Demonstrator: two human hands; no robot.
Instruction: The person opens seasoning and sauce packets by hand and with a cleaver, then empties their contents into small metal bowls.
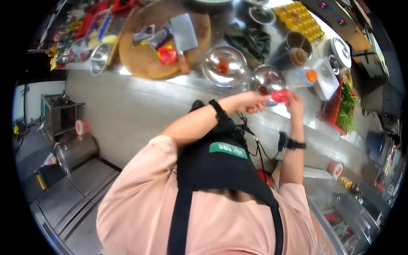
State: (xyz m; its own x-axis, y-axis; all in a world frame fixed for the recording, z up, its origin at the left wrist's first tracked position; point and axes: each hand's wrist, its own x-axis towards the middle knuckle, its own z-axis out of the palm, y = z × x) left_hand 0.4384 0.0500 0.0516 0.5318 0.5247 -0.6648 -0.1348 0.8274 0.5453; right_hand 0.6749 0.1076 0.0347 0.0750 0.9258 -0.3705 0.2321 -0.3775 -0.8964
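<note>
A small red packet (279, 96) is stretched between my two hands, over the front edge of a steel bowl (268, 76). My left hand (252, 102) pinches its left end, and my right hand (295, 104) has closed fingers on its right end. Some reddish-brown stuff lies in that bowl. To its left, another steel bowl (224, 66) contains something orange-red. A cleaver (184, 33) rests on the round wooden board (140, 59), beside a red packet (167, 55) and dark packets (160, 37).
Right of the bowls stand a bottle with an orange cap (302, 77), a dark pot (298, 42) and white containers (325, 76). A red basket (333, 111) with greens (347, 108) is at the far right. Yellow egg trays (298, 20) sit behind. Cables hang below my hands.
</note>
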